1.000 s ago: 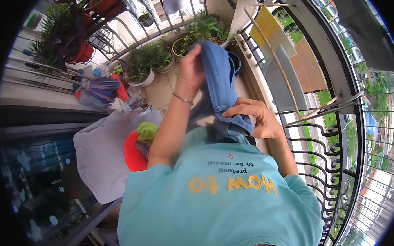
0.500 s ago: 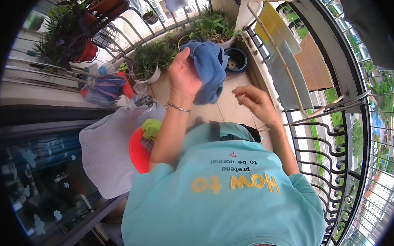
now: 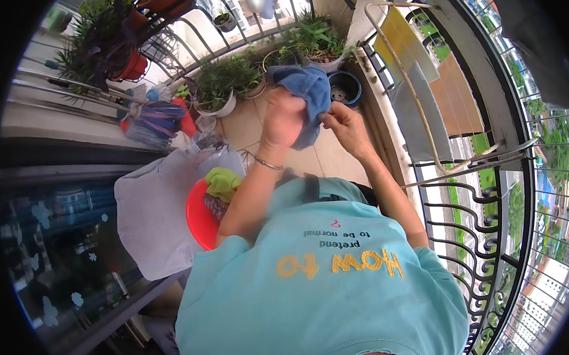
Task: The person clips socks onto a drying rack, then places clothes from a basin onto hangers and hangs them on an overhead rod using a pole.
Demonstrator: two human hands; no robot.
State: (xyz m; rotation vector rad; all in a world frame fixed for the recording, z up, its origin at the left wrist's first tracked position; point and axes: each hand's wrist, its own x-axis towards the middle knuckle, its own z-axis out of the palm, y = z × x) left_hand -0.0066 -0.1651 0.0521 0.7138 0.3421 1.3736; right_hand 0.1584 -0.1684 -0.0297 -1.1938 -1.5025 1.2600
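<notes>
A crumpled blue cloth item (image 3: 312,90) hangs in front of me, above the tiled floor; its exact kind is hidden by the folds. My left hand (image 3: 284,120), somewhat blurred, holds it from the left side, with part of the fabric draped over the fingers. From the right, my right hand (image 3: 349,129) pinches the cloth's lower right edge between thumb and fingers. Beside my left forearm is a red basin (image 3: 199,216) with a lime-green cloth (image 3: 222,183) and a darker patterned cloth (image 3: 215,207) in it.
Potted plants (image 3: 214,85) and a dark blue pot (image 3: 357,85) stand ahead. A mop head (image 3: 152,120) is at the left, above a pale sheet-like cover (image 3: 149,215). Along the right run a metal railing (image 3: 451,224) and a rack with hanging cloths (image 3: 455,97).
My right hand has moved up and left and now grips the cloth's edge; before, it was apart from it. My left hand has moved slightly right and down with the cloth.
</notes>
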